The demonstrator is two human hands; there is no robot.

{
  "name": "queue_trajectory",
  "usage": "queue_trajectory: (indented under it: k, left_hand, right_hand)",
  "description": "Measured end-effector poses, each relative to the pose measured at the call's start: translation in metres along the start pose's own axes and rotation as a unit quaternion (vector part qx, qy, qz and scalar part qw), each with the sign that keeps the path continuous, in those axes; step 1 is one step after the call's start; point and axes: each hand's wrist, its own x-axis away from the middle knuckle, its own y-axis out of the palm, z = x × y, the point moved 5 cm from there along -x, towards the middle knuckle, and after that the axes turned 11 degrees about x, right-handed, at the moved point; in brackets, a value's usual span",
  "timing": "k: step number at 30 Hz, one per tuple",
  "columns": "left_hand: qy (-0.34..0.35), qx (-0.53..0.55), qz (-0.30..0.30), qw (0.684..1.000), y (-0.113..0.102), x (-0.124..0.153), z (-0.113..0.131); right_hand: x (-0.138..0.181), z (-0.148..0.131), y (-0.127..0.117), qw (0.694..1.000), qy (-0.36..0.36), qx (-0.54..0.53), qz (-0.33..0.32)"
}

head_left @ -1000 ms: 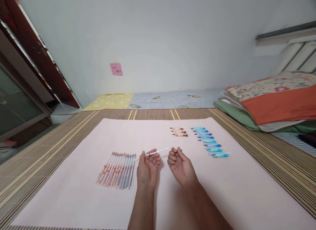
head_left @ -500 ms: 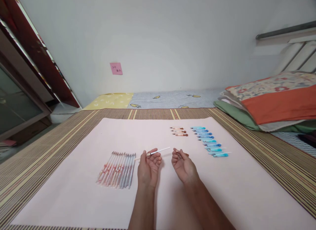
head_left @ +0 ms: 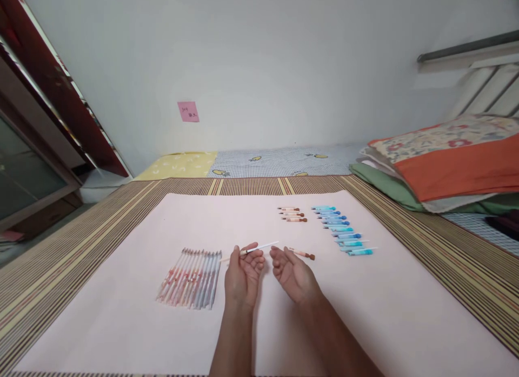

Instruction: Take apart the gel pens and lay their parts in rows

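Note:
My left hand (head_left: 243, 271) is palm up with fingers curled round a thin white pen refill (head_left: 259, 248) that sticks out to the right. My right hand (head_left: 291, 273) is beside it, palm up, fingers loosely apart and holding nothing. Just beyond my right fingertips an orange-brown pen part (head_left: 302, 253) lies on the pale pink sheet (head_left: 203, 215). A row of several clear pen barrels (head_left: 191, 278) lies left of my left hand. Further back are three orange-brown pen parts (head_left: 292, 214) and a row of several blue pen parts (head_left: 339, 230).
The pink sheet covers a striped woven mat (head_left: 60, 258) on a bed. Folded orange and green bedding (head_left: 446, 166) is stacked at the right. A pink sticky note (head_left: 188, 112) is on the white wall. A dark cabinet (head_left: 36, 128) stands at the left.
My right hand let go of the orange-brown pen part, which now lies on the sheet, and drew back towards my left hand. The left hand kept hold of the refill.

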Motion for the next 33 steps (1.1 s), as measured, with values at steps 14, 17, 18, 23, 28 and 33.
queue_trajectory:
  k: [14, 17, 18, 23, 28, 33]
  left_hand:
    - [-0.021, -0.037, -0.045, 0.998, 0.003, 0.003, -0.011]
    - [-0.038, -0.032, -0.035, 0.998, 0.003, 0.004, -0.011]
    - [-0.044, -0.035, -0.032, 0.998, 0.004, 0.004, -0.012]
    - [-0.056, -0.083, -0.052, 0.994, 0.005, 0.006, -0.017]
    - [-0.058, -0.152, -0.099, 0.982, 0.006, 0.004, -0.029]
    - [-0.043, -0.206, -0.121, 0.97, 0.006, 0.004, -0.035]
  right_hand:
    - [0.03, -0.039, 0.035, 0.962, -0.2, 0.182, 0.044]
    - [0.033, -0.054, 0.03, 0.949, -0.235, 0.197, 0.075]
    - [0.034, -0.058, 0.028, 0.947, -0.24, 0.197, 0.079]
    - [0.034, -0.067, 0.027, 0.93, -0.259, 0.25, 0.072]
    - [0.042, -0.061, 0.04, 0.891, -0.276, 0.36, 0.034]
    - [0.048, -0.048, 0.052, 0.829, -0.283, 0.483, -0.019]
